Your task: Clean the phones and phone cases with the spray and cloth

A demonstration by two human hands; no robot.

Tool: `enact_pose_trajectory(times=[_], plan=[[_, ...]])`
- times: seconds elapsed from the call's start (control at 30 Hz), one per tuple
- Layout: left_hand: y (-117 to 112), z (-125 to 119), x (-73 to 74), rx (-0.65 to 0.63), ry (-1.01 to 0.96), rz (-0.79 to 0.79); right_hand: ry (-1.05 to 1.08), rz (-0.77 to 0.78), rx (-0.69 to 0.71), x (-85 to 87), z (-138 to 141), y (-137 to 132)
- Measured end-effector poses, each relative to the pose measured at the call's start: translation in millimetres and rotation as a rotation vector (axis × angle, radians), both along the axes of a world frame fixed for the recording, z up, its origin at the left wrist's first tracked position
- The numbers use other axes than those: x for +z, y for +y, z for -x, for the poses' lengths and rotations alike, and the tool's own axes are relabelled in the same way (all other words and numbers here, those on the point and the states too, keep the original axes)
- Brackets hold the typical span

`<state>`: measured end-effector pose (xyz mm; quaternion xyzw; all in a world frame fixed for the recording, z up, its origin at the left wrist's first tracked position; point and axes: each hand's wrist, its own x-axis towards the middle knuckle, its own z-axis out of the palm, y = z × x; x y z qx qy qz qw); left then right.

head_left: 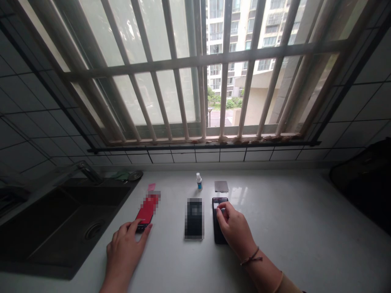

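Observation:
My left hand (126,242) is at the lower end of a slim red and black phone (148,211) lying aslant on the counter, the thumb on its right edge and the fingers on its left. Over a black smartphone (218,236), my right hand (234,224) is curled with thumb and forefinger together. Whatever may be in that pinch is too small to make out. Between the hands lies a dark, blurred-out flat rectangle (194,217). Behind it stands a small white spray bottle (199,182) with a blue label. A grey square cloth (221,186) lies beyond the smartphone.
A pink slip (152,186) lies behind the red phone. To the left is a dark sink (61,228) with a faucet (88,173). A barred window (195,61) rises behind the white counter (293,228). A dark bag-like object (363,183) sits at the right.

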<state>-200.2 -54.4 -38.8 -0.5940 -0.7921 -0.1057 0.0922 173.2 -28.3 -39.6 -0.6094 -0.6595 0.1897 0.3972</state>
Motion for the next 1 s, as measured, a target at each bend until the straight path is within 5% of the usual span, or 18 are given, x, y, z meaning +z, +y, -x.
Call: enact_pose_trajectory(times=[1.0], plan=[[0.4,1.1,-0.9,-0.002,0.009,0.010,0.003,0.040,0.021,0.3,0.4,-0.4]])
